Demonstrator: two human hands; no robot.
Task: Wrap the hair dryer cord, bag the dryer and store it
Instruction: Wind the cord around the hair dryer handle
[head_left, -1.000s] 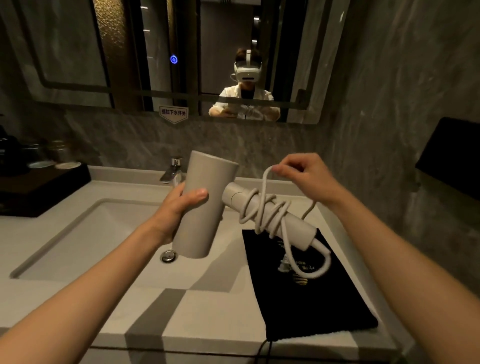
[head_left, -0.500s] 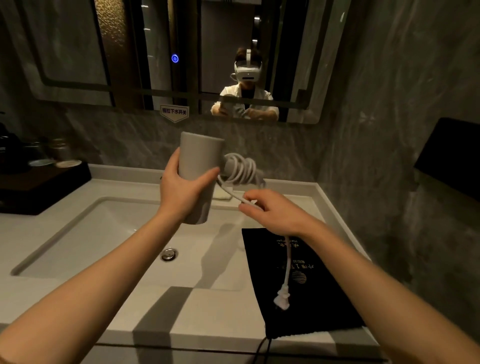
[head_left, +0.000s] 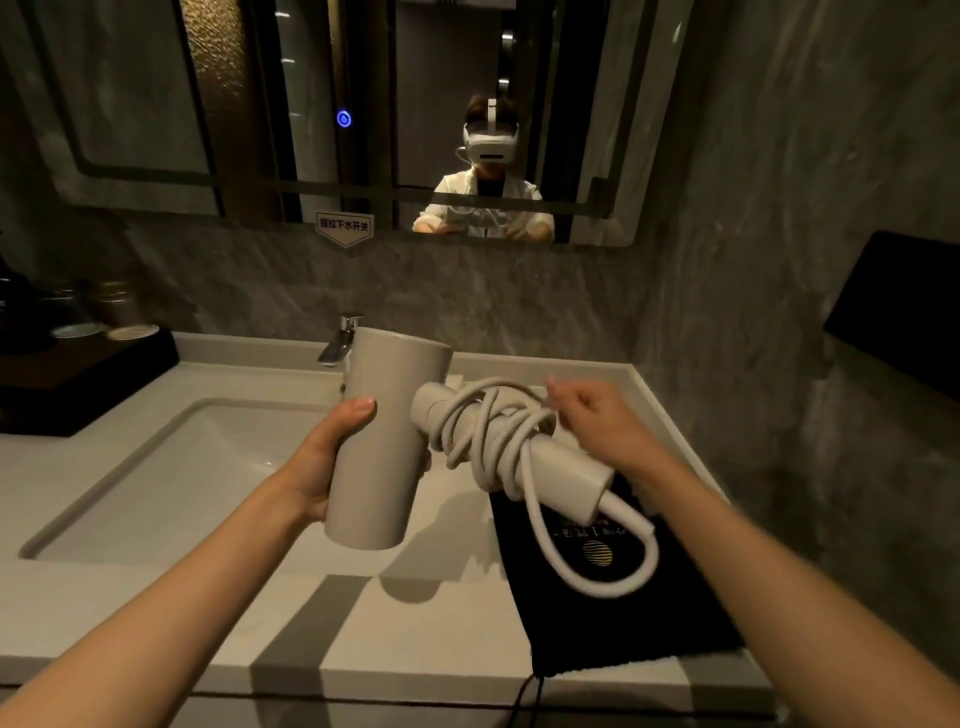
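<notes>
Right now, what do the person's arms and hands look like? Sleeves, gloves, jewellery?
No sleeves in view: left forearm and right forearm are bare to the frame edge. No gloves, rings, watch or bands on left hand or right hand. The mirror shows a white top.

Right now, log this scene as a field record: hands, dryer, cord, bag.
left hand: grips dryer barrel
right hand: pinches cord
cord: coiled round dryer handle, one loop hanging loose
bag: black, flat on counter, right of sink
dryer: held above counter, not yet bagged
</notes>
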